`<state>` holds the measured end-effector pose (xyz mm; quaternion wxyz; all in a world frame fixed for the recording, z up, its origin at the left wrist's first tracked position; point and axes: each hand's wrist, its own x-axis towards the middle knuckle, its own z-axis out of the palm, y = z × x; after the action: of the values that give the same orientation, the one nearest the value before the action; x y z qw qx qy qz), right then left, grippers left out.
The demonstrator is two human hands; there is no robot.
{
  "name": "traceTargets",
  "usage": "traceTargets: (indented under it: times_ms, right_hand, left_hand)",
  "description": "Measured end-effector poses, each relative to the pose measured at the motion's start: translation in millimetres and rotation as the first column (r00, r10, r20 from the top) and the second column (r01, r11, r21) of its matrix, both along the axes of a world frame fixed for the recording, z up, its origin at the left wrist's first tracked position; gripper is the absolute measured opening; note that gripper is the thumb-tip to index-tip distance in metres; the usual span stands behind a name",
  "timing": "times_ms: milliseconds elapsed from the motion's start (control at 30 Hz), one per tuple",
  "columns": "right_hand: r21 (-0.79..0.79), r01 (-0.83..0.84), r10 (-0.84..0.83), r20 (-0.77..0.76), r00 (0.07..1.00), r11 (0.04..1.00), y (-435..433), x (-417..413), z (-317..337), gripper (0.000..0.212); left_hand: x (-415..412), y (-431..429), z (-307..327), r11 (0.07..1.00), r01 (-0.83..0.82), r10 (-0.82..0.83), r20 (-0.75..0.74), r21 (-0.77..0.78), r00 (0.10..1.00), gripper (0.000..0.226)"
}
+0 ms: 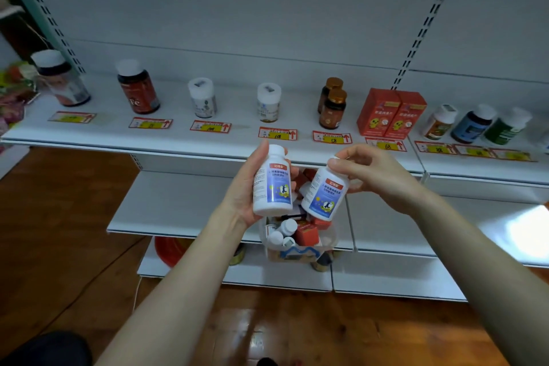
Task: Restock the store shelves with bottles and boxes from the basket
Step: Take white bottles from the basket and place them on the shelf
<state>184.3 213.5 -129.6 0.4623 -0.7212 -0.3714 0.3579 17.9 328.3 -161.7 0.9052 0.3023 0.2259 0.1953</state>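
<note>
Person stands facing the shelves, both arms out. Left hand [245,187] is wrapped round a white bottle [271,183] with a blue label, palm behind it and thumb up by the cap; the bottle is upright. Right hand [367,172] grips a matching second bottle [325,197] at its cap end with curled fingertips, and that one hangs tilted, bottom toward the left. The two bottles are just beside each other; I cannot tell if they touch.

Both are held in the air in front of the top shelf [104,131] edge, straight above the basket [328,241]. The basket is clear plastic and sits on the middle shelf [166,202]. Inside it are small white-capped bottles [286,227] and a red box [307,233], among other stock.

On the top shelf there is a row of goods, well spaced: a dark bottle marked Fe [138,88], two white tubs [202,96], two brown bottles [332,105] one behind the other, and two red cartons [390,113] side by side. Red and yellow price tags [277,133] are stuck along the shelf front. Wooden floor [59,232] below.
</note>
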Motion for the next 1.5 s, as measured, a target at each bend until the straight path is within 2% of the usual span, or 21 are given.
traceTargets:
  times_ms: [167,300,467,700,767,833,967,1100,1267,1400,1500]
  right_hand:
    - [0.020,0.014,-0.013,-0.024,1.000,1.000,-2,-5,2,0.022]
    - [0.051,0.044,-0.041,-0.053,0.998,0.998,-4,-7,2,0.013]
    - [0.059,0.098,-0.094,-0.072,0.993,0.993,-17,3,3,0.010]
    - [0.073,0.204,-0.198,-0.077,0.977,0.976,-60,44,7,0.010]
    - [0.079,0.252,-0.245,-0.084,0.966,0.965,-79,62,8,0.008]
    - [0.089,0.293,-0.287,-0.071,0.955,0.952,-103,83,9,0.007]
    - [0.110,0.389,-0.390,-0.013,0.921,0.914,-162,131,13,0.020]
    - [0.140,0.469,-0.481,0.073,0.874,0.872,-228,187,21,0.026]
    - [0.175,0.568,-0.589,0.111,0.800,0.804,-306,257,31,0.034]
    - [0.171,0.599,-0.620,0.115,0.777,0.782,-345,300,33,0.031]
    - [0.173,0.607,-0.628,0.127,0.768,0.776,-354,333,33,0.028]
  left_hand:
    - [-4,7,-7,0.999,0.006,-0.008,0.058,0.045,0.998,0.056]
    - [-3,4,-8,0.998,-0.019,0.015,0.054,0.063,0.998,0.032]
    - [11,-4,-1,0.998,0.013,-0.012,-0.015,0.063,1.000,0.031]
    - [66,-37,12,0.972,0.114,-0.101,-0.077,0.206,0.992,0.027]
    - [91,-49,10,0.931,0.136,-0.096,-0.131,0.338,0.987,0.026]
    - [121,-67,11,0.870,0.101,-0.042,-0.131,0.484,0.990,0.015]
    - [188,-111,20,0.693,0.051,0.028,-0.098,0.719,0.995,0.008]
    - [258,-159,27,0.628,0.019,0.031,-0.049,0.778,0.998,0.012]
    - [340,-215,42,0.613,-0.028,0.029,0.013,0.790,0.999,0.016]
    - [399,-238,54,0.614,-0.030,0.048,0.001,0.788,0.999,0.014]
    - [438,-241,65,0.580,-0.039,0.085,-0.013,0.813,0.996,0.015]
